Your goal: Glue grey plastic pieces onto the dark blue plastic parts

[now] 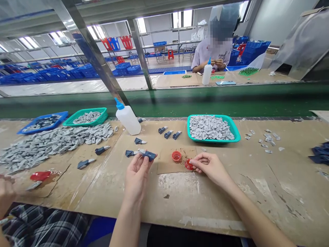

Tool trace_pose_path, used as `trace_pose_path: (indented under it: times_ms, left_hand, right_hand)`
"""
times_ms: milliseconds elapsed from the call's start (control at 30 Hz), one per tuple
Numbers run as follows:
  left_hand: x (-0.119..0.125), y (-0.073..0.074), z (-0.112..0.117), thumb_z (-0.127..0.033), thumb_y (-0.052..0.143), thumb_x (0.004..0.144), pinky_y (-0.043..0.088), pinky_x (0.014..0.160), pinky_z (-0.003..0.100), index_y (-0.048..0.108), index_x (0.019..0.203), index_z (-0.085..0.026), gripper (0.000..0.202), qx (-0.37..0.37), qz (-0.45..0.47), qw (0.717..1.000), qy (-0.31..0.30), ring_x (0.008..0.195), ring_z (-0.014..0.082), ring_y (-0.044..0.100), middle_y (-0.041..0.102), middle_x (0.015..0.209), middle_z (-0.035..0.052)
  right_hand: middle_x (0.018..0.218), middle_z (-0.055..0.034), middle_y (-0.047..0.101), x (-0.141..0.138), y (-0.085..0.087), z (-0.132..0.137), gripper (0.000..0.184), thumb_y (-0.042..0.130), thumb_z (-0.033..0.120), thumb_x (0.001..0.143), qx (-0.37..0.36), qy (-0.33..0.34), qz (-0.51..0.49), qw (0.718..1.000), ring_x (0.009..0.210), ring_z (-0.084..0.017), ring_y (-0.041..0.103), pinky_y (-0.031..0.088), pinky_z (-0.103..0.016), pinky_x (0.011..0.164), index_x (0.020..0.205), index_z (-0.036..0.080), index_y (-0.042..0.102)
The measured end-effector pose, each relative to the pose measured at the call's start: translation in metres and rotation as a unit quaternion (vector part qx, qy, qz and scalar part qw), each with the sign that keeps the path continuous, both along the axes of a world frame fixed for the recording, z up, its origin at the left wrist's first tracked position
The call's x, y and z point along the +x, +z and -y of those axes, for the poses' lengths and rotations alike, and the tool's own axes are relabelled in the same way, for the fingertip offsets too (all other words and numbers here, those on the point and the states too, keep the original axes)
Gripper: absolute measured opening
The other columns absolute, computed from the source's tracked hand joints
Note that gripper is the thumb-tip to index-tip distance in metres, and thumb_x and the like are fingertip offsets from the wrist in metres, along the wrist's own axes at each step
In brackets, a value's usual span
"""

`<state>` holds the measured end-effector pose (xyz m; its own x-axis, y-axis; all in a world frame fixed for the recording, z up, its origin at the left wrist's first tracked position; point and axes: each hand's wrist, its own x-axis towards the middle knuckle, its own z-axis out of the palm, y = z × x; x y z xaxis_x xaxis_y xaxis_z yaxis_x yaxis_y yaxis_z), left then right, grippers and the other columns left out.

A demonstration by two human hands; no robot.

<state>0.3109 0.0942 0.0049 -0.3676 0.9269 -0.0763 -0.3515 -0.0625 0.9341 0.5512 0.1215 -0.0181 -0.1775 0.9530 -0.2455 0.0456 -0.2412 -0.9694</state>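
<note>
Your left hand: lower centre of the frame, thumb and fingers closed around a slim two-tone plastic piece.
Your right hand: right of centre, fingertips pinched together at a small round red plastic dish; you cannot tell whether they grip its rim or some small part.
Piece in your left hand: the two-tone plastic piece sits mid-frame, dark blue-grey and blocky at its right end, pale grey at its left; your fingers cover part of its underside.
Red dishes: the one under your right fingertips is partly hidden; a second red plastic cup with a ridged rim stands just beside it, upper left, on a stained brown cardboard sheet.
Neighbour's hand: left edge, cut off by the frame.
Beyond the dishes: a teal plastic basket heaped with small light-grey parts, too crowded to separate clearly.
Bottle: translucent white plastic with a blue nozzle, left of centre.
Far worker: upper right, head blurred out.
</note>
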Motion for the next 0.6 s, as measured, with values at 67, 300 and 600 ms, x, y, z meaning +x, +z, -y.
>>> trace_pose_path:
  times_ms: [67, 300, 600]
  left_hand:
    - [-0.003, -0.002, 0.004, -0.027, 0.076, 0.073, 0.05, 0.092, 0.029, 0.064, 0.109, -0.015, 0.039, -0.008, 0.009, 1.0, 0.005, 0.094, 0.0184, 0.069, 0.072, 0.096, 0.0061]
    - [-0.005, -0.002, 0.006, -0.026, 0.077, 0.072, 0.051, 0.089, 0.025, 0.063, 0.107, -0.016, 0.039, -0.014, 0.017, 1.0, 0.012, 0.094, 0.018, 0.069, 0.073, 0.094, 0.0054]
    - [0.042, -0.009, 0.017, -0.024, 0.075, 0.073, 0.049, 0.094, 0.032, 0.062, 0.101, -0.017, 0.031, -0.02, -0.008, 0.998, -0.058, 0.101, 0.0204, 0.067, 0.072, 0.102, 0.0076]
  right_hand:
    - [0.062, -0.005, 0.066, -0.001, -0.002, 0.0, 0.033, 0.073, 0.046, 0.072, 0.007, 0.007, 0.006, 1.0, 0.052, -0.012, 0.054, 0.042, -0.025, 0.05, 0.072, 0.015, 0.062]
    - [0.066, -0.0058, 0.067, 0.0, -0.011, 0.0, 0.029, 0.07, 0.044, 0.075, 0.029, 0.016, 0.026, 0.999, 0.057, -0.014, 0.056, 0.042, -0.026, 0.052, 0.074, 0.015, 0.062]
    - [0.064, -0.0035, 0.066, 0.007, 0.009, 0.002, 0.031, 0.074, 0.043, 0.073, 0.017, 0.002, -0.046, 0.999, 0.057, -0.012, 0.058, 0.043, -0.023, 0.053, 0.074, 0.015, 0.064]
